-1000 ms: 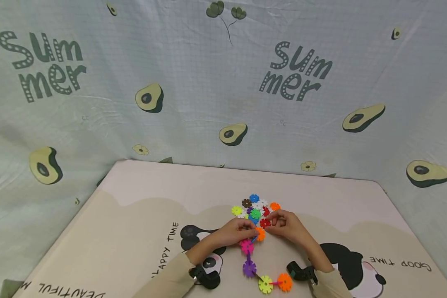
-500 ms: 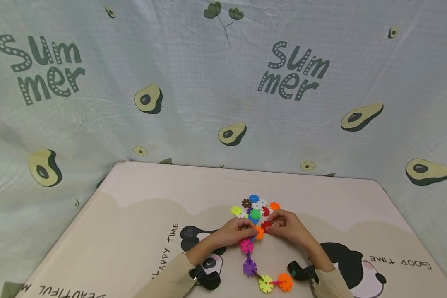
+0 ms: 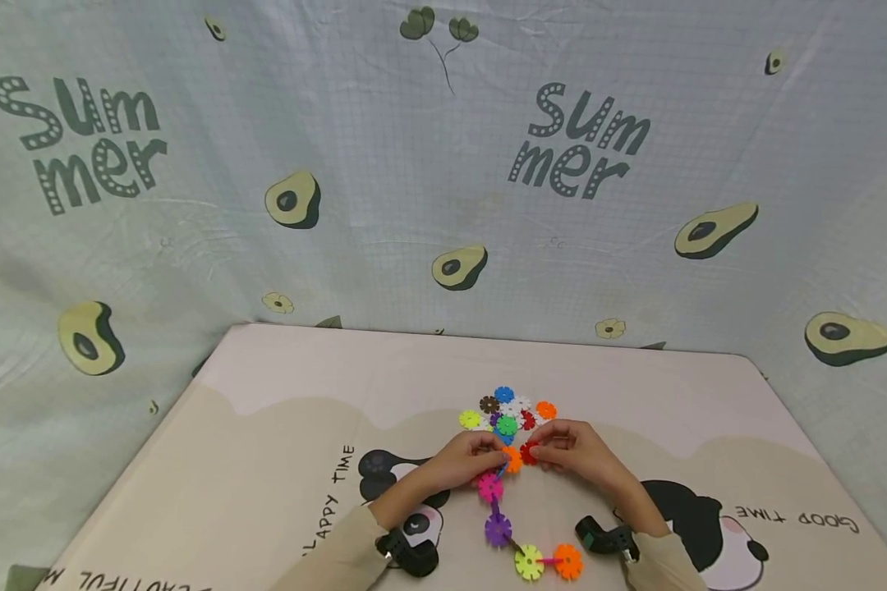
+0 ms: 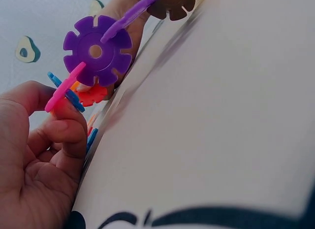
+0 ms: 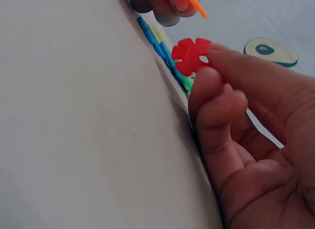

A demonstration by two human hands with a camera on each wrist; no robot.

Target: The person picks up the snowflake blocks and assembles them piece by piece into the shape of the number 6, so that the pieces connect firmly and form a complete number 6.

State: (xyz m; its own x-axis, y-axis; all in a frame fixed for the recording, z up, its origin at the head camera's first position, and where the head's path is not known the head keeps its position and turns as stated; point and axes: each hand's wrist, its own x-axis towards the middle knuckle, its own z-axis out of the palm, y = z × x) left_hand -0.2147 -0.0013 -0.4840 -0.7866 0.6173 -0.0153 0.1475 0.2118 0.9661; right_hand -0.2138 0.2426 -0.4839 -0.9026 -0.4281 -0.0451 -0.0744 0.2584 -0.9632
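Note:
My left hand [image 3: 461, 461] pinches the upper end of a chain of slotted plastic discs, by an orange disc [image 3: 514, 461] and a blue disc [image 4: 74, 98]. From there the chain runs down through a pink disc [image 3: 490, 487], a purple disc [image 3: 498, 530] and a yellow-green disc [image 3: 528, 562] to another orange disc [image 3: 568, 561]. Between thumb and forefinger, my right hand [image 3: 572, 447] holds a red slotted disc [image 5: 188, 56], its notched edge facing the left hand. In the right wrist view a gap shows between the red disc and the orange one.
Behind the hands lies a loose pile of slotted discs, among them a green disc [image 3: 507, 424], a brown disc [image 3: 489, 404] and a yellow disc [image 3: 469, 419]. The table [image 3: 281, 460] has a panda-print cover. A patterned curtain [image 3: 384, 164] hangs along its far edge.
The right hand's red disc has come slightly nearer the person, level with the orange disc. The orange disc has shifted slightly away from the person, and the left hand has barely moved.

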